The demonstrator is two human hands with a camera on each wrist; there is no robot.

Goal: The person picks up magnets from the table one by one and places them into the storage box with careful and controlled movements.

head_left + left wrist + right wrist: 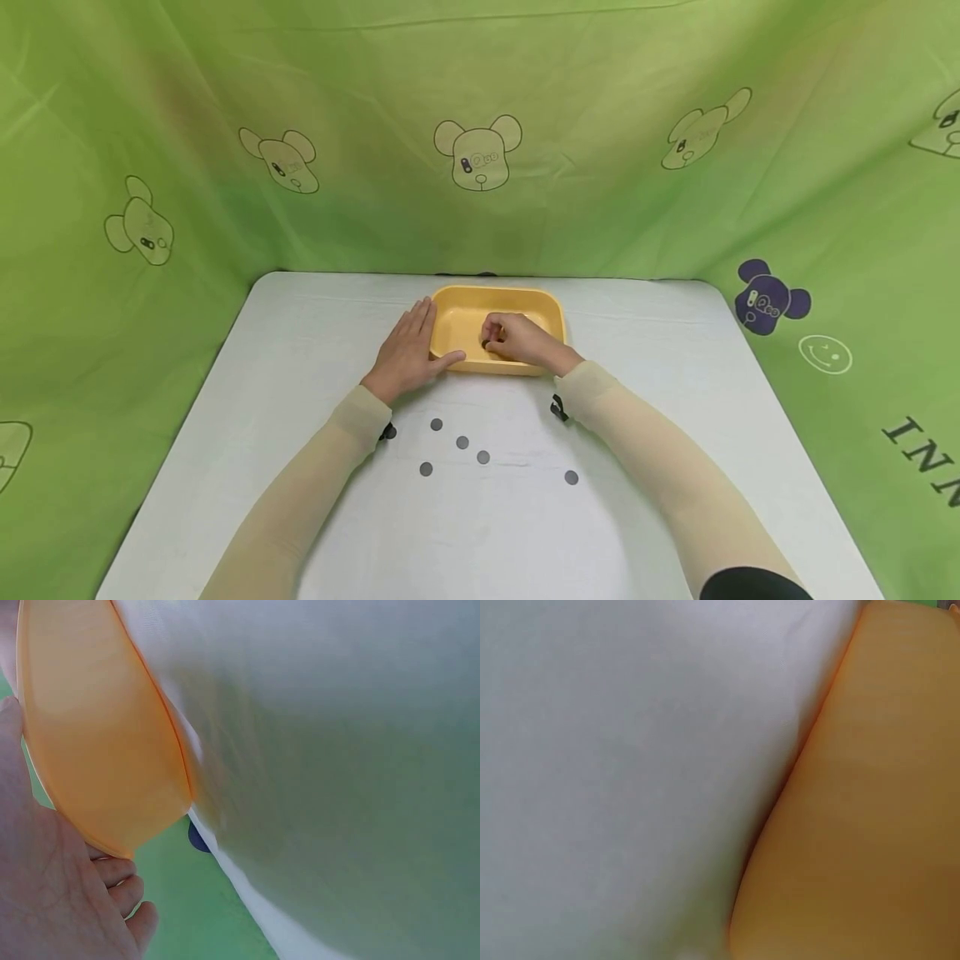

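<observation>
Yellow tray (pixel 459 293) between both hands

Yellow tray (pixel 551 307), white table (pixel 675 350), grey discs (pixel 462 442), green bear-print cloth (pixel 480 150).

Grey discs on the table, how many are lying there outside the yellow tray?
5: four clustered near the left sleeve, one apart nearer the right arm. The right hand in the tray may hide another.
</observation>
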